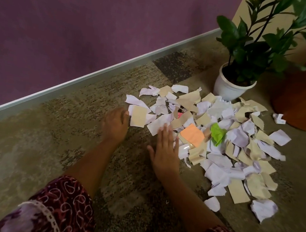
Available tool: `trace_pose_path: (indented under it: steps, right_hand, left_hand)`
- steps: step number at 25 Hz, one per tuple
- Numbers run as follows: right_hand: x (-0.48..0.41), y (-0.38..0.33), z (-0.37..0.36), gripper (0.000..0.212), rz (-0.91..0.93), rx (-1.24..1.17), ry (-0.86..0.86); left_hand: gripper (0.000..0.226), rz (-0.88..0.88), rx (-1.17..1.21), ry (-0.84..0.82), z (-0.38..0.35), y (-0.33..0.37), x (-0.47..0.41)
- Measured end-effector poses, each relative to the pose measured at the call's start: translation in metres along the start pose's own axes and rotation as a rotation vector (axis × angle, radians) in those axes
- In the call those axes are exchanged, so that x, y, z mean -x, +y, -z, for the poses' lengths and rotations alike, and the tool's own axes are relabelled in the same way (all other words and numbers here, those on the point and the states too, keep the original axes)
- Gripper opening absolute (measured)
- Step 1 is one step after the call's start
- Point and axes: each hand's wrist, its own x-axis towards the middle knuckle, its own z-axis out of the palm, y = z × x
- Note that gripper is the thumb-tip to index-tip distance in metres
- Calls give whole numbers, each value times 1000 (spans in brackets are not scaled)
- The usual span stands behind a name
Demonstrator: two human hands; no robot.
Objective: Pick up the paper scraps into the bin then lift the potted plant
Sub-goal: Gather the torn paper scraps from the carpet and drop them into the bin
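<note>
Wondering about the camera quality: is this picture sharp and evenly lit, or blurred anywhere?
Head view: soft, dim light, no glare; left hand and right hand slightly blurred; paper scraps fairly sharp; the skirting runs tilted across the frame.

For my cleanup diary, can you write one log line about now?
left hand: at edge of paper scraps, grip unclear | right hand: flat, fingertips on scraps | potted plant: standing on carpet | bin: not in view
</note>
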Motion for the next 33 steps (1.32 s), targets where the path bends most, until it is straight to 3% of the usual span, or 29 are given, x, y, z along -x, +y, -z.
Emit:
trace_pose_path:
  steps: [3, 4, 7, 13, 16, 19, 22, 28, 33]
  right_hand:
    - [-7, -7, -5, 58, 437, 169, -149]
    - [-11, -3, -6, 57, 423, 209, -181]
    - [-26, 20, -3, 59, 143, 160, -134]
    - [-33, 60, 35, 39, 92, 38, 299]
    - [-37, 87, 55, 39, -62, -49, 347]
    - [-36, 122, 75, 40, -202, -105, 367]
    - [-33, 159, 95, 40, -247, -99, 348]
    - [-27, 217, 130, 42, -205, -36, 261]
    - [-16, 255, 159, 49, -234, -18, 120]
  left_hand:
    - [49, 133, -52, 1, -15, 3, -3]
    - [55, 182, -60, -12, -22, 4, -2]
    - [66, 287, -37, -44, -45, 10, 11]
    - [68, 144, 20, -188, -76, 41, 18]
    - [64, 80, 236, -363, -85, 75, 19]
    - [61, 72, 563, -654, -81, 118, 27]
    - [68, -26, 565, -787, -69, 151, 35]
    - [54, -37, 437, -578, -41, 202, 34]
    - [57, -30, 354, -435, -25, 252, 43]
